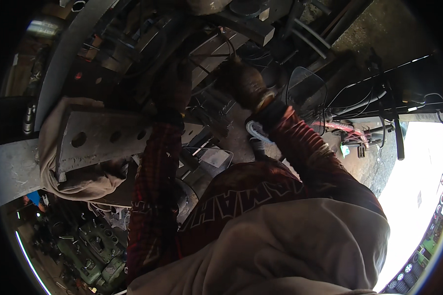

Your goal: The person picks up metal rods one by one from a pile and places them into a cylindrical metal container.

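My right hand [243,83], in a dark worn glove, is closed near the middle of the metalwork. Whatever its fingers hold is lost in shadow. Just beyond it a thin bent rod or cable [229,43] crosses a flat grey metal bar [212,55]. To the left, my left hand [173,88] reaches into deep shade beside the same bar, its fingers too dark to make out. Below the left hand lies a grey metal beam with round holes [91,140].
A brown cloth [51,142] drapes around the beam's left end. Greenish machinery [91,250] stands at lower left. On the right are a wire mesh piece [305,93], a red bicycle frame [349,132] and a bright doorway [413,191]. Steel rods [310,39] jut out at the top.
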A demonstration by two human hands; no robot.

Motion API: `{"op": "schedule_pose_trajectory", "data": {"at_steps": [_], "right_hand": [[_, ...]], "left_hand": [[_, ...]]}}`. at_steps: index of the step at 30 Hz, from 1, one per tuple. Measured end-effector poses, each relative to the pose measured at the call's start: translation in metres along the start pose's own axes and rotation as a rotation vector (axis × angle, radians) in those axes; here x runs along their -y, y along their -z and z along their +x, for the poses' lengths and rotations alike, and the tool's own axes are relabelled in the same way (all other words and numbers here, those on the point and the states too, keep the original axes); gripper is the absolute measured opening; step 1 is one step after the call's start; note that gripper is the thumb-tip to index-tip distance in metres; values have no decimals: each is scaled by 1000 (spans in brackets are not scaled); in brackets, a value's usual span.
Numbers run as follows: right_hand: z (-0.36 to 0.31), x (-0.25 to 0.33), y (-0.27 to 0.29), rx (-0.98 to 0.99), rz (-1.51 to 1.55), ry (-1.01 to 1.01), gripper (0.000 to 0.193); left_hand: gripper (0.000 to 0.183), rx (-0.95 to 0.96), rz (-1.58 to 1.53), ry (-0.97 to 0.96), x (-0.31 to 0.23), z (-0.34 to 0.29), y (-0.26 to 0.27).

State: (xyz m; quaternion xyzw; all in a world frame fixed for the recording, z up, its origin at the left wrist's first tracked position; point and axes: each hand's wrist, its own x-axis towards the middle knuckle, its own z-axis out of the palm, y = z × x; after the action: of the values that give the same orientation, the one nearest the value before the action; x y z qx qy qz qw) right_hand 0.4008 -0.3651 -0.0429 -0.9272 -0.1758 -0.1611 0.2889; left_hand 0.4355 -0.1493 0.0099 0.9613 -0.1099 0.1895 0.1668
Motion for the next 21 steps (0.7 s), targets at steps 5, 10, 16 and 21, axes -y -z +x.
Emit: {"op": "schedule_pose_trajectory", "data": {"at_steps": [5,10,16,21], "right_hand": [[13,-23,7,-55,-30,196,30],[7,-5,2,-84,-158,169,29],[30,61,-12,-589,1682,-1010,59],[-4,14,-59,-358,1441,-557,36]], "left_hand": [[47,5,-60,-30,-5,3,-3],[42,-4,-111,-20,-15,0,3],[41,72,-101,-47,-7,-3,-1],[39,59,-43,-84,-12,3,3]]}}
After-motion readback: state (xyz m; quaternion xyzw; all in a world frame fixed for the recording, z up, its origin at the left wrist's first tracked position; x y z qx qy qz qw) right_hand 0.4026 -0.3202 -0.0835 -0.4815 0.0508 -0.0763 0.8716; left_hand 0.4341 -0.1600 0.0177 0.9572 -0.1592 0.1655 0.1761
